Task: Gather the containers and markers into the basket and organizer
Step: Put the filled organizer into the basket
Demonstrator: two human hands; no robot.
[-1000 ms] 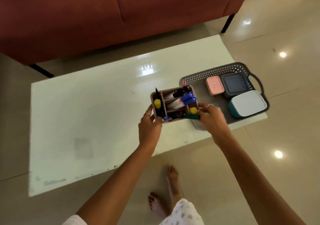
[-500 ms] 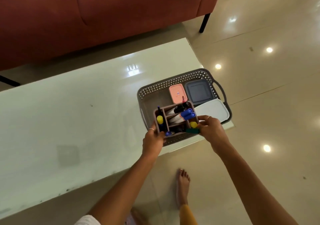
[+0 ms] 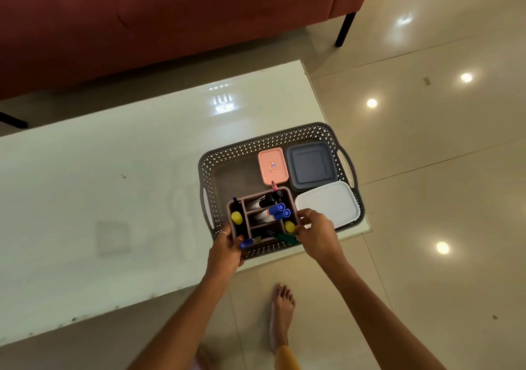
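- Organizer (image 3: 257,218), a brown divided caddy full of markers, sits inside the grey basket (image 3: 216,156) at its near-left part, held at both ends.
- Left hand (image 3: 226,251) is closed around its left end wall; right hand (image 3: 317,234) pinches its right end with curled fingers.
- Just beside it on the right lies the white-lidded container (image 3: 330,206), close against the right hand; behind are the pink container (image 3: 272,165) and the dark grey container (image 3: 311,164).
- Count: three containers, one organizer, one basket; two blue-capped markers (image 3: 279,210), two yellow caps (image 3: 236,217), further markers too crowded to count.
- Basket fills the table's (image 3: 113,184) near right corner, close to both edges; the tabletop to the left is open. A red sofa (image 3: 170,13) stands beyond the table.
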